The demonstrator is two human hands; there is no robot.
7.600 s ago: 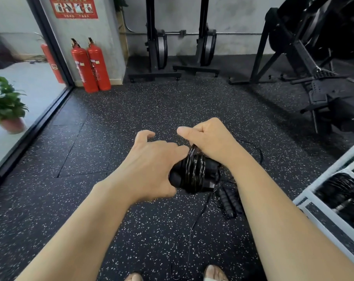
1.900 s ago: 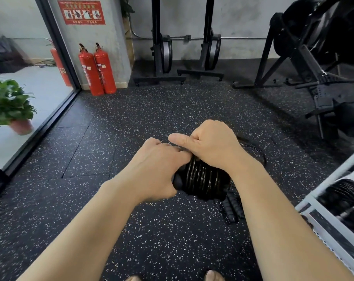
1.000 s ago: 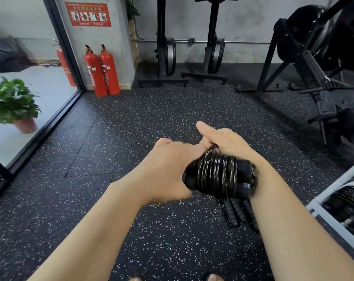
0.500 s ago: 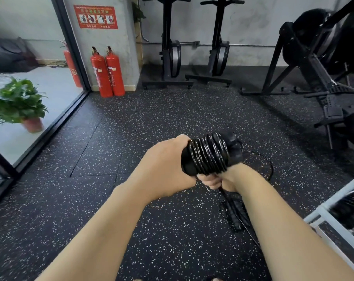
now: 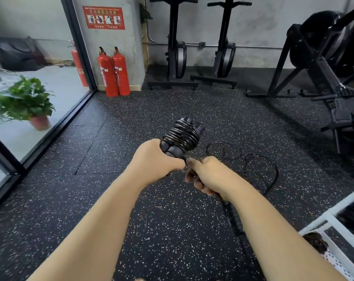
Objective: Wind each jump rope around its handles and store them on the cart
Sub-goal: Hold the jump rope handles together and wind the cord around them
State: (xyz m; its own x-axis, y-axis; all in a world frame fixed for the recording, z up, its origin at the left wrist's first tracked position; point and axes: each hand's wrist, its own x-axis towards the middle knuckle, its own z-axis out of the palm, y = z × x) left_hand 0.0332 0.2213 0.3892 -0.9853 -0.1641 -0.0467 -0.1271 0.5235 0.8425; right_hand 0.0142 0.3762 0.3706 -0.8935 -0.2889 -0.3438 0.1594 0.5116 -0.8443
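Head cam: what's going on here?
A person is tidying jump ropes on a gym floor. The left hand grips the base of a wound rope bundle, cord coiled round both handles, tilted up and away. The right hand is curled just beside that base; whether it pinches the cord's end is unclear. A second rope lies loose on the floor to the right, not yet wound. The white cart shows at the lower right edge.

Left hand (image 5: 158,160) and right hand (image 5: 209,175) clenched, forearms extended.
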